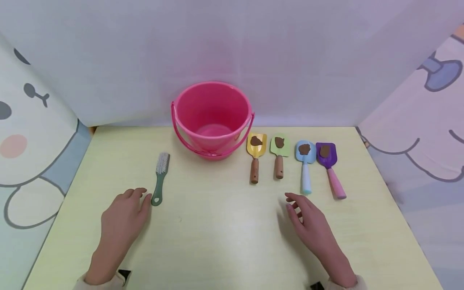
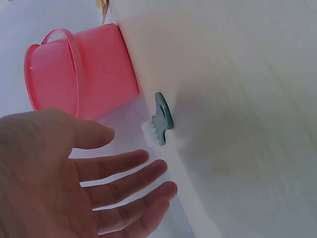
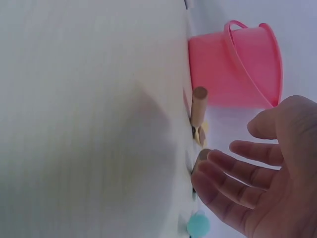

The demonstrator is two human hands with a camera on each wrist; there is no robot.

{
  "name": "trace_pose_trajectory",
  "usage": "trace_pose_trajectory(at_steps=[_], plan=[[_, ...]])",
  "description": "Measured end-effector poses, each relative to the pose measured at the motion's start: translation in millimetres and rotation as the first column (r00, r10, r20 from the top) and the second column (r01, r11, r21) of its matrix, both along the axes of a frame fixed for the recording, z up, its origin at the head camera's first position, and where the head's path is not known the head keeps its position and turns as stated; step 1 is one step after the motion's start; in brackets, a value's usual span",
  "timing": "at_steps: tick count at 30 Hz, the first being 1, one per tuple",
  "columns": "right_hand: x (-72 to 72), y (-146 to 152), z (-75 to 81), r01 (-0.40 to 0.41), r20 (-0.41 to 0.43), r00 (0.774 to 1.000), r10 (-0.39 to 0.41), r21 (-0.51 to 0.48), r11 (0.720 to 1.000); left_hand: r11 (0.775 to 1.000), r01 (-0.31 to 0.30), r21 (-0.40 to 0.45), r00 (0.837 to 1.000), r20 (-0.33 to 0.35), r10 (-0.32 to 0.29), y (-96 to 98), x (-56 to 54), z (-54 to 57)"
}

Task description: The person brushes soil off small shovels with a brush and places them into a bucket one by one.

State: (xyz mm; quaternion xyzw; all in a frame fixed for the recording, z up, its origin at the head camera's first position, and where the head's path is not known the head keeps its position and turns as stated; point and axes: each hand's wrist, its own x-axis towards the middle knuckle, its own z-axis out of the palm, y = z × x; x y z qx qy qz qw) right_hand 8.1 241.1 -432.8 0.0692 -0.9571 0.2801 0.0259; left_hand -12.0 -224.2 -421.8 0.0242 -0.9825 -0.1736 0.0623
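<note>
My left hand [image 1: 125, 219] hovers over the table's left side, fingers apart and loosely bent, with nothing in its grasp. Just beyond its fingertips lies a green-handled brush [image 1: 160, 181] with pale bristles; the left wrist view shows a gap between brush [image 2: 162, 116] and fingers. Over the right side, my right hand [image 1: 312, 225] is likewise relaxed and holds nothing. Small shovels lie in a row past it: yellow [image 1: 259, 150] and green [image 1: 284, 152] with brown handles, light blue [image 1: 306, 177], and purple [image 1: 329, 162] with a pink handle. Each blade carries a brown patch.
A pink bucket [image 1: 214, 108] stands upright at the table's back, its handle hanging down in front. Behind it rises a pale cloth wall [image 1: 145, 68]. Cartoon-printed cloth [image 1: 40, 133] borders the table [image 1: 217, 241] on both sides.
</note>
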Motion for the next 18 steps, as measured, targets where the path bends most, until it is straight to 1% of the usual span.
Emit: trace_pose_trajectory(at_steps=[3, 8, 12, 18], plan=[[-7.5, -8, 1.6, 0.004, 0.040, 0.999, -0.003, -0.027, 1.000, 1.000, 0.001, -0.011, 1.000, 0.027, 0.000, 3.2, -4.5, -1.9], [-20.5, -20, 4.8, -0.014, 0.060, 0.998, 0.018, -0.064, 0.998, 1.000, 0.014, -0.027, 0.997, 0.076, -0.012, 7.4, -11.4, -4.1], [-31.9, -29, 7.4, -0.005, 0.096, 0.995, 0.013, -0.085, 0.996, 0.999, 0.029, -0.039, 0.992, 0.123, -0.024, 12.1, -17.5, -3.6], [-49.8, -43, 9.0, 0.024, 0.127, 0.992, -0.007, -0.133, 0.991, 0.999, 0.027, -0.044, 0.991, 0.129, -0.021, 20.4, -27.4, -4.7]])
